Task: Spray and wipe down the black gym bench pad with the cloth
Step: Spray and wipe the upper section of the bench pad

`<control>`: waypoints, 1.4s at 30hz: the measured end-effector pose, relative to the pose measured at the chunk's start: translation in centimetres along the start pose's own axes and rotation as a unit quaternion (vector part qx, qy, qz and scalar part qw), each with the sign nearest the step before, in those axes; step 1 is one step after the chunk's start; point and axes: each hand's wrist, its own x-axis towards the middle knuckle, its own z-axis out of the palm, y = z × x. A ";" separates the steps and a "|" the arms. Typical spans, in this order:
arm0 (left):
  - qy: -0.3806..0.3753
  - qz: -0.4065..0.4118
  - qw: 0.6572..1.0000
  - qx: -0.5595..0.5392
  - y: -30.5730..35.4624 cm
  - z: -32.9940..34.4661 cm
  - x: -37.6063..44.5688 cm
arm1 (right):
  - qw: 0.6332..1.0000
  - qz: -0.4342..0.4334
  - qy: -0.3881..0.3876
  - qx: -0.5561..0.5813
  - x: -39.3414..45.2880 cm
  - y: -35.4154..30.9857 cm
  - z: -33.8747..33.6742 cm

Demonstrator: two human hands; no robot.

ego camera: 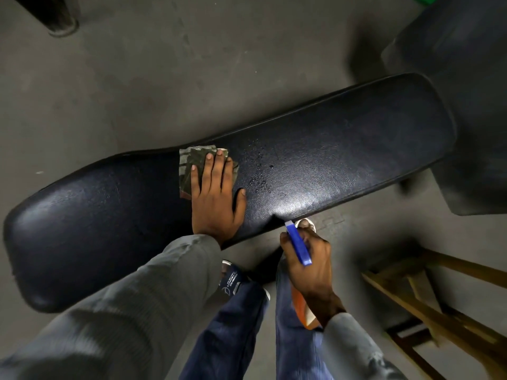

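The long black bench pad (343, 149) runs across the view from lower left to upper right. Spray droplets (259, 176) glisten near its middle. My left hand (215, 198) lies flat on the pad with fingers spread, pressing a folded greenish-grey cloth (192, 160) that sticks out under the fingertips just left of the droplets. My right hand (310, 267) is off the pad's near edge, gripping a spray bottle with a blue trigger head (297, 246) and an orange body (301, 308), its nozzle pointing toward the pad edge.
Grey concrete floor (137, 91) surrounds the bench. A wooden frame (428, 294) stands at the lower right. Another dark padded piece (466, 91) rises at the upper right. A dark post base (60, 20) sits at the top left. My legs and shoes are below the pad.
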 end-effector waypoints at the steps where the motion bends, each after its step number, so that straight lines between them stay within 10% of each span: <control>1: 0.000 0.001 1.000 0.001 0.0 0.0 0.0 | 1.000 0.007 0.003 0.002 -0.1 0.1 -0.2; 42: -0.022 -0.016 0.999 0.026 0.5 0.1 0.2 | 0.985 0.125 0.108 0.057 7.4 -0.3 -5.0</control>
